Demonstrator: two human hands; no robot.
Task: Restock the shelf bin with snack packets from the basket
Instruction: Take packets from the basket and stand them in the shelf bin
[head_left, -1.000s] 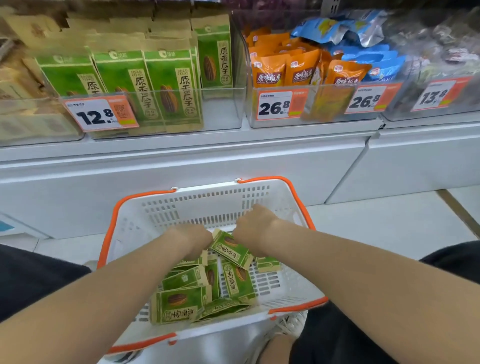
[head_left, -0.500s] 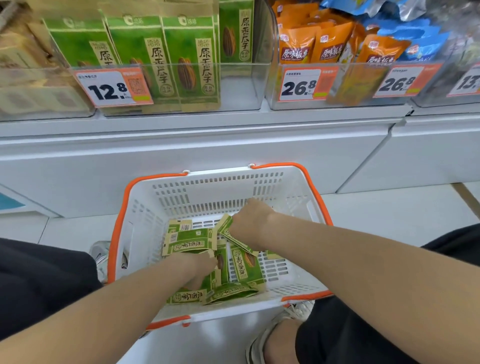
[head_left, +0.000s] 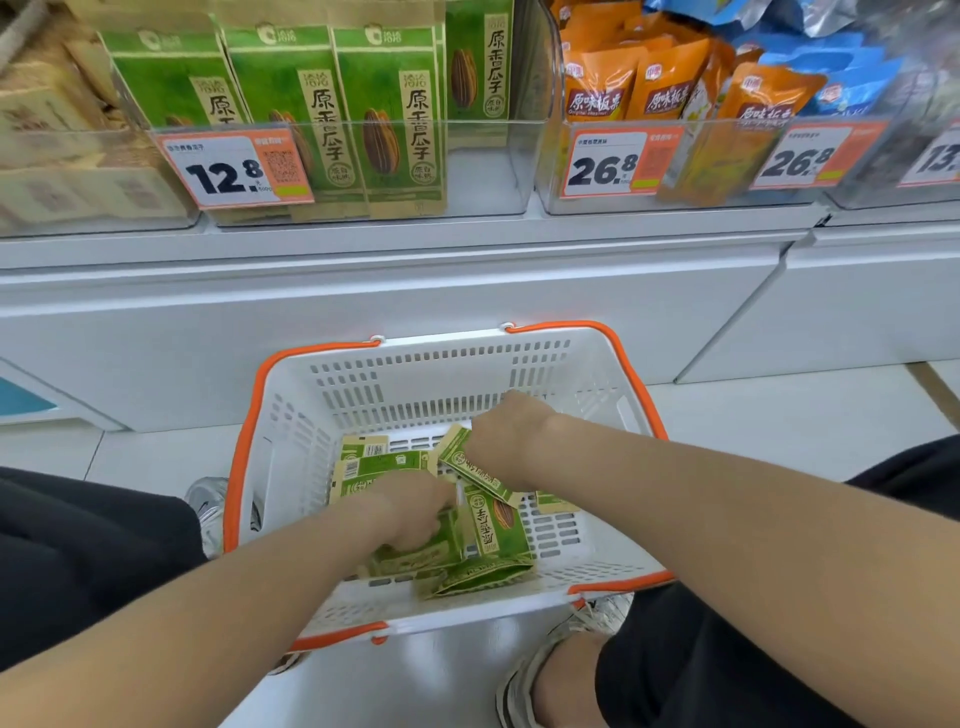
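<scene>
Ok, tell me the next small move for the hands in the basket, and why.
Probably close the left hand round one of the loose packets. The right hand pinches a green packet, tilted up, while the left lies on the others in the basket with its grip hidden; the shelf bin shows room at its right.

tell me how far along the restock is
Done: the shelf bin already holds a row of upright green packets, with a gap at its right. In hand: the right hand grips one packet in the basket; the left hand reaches into the pile. Left: several packets lie in the basket, yet to be shelved.
</scene>
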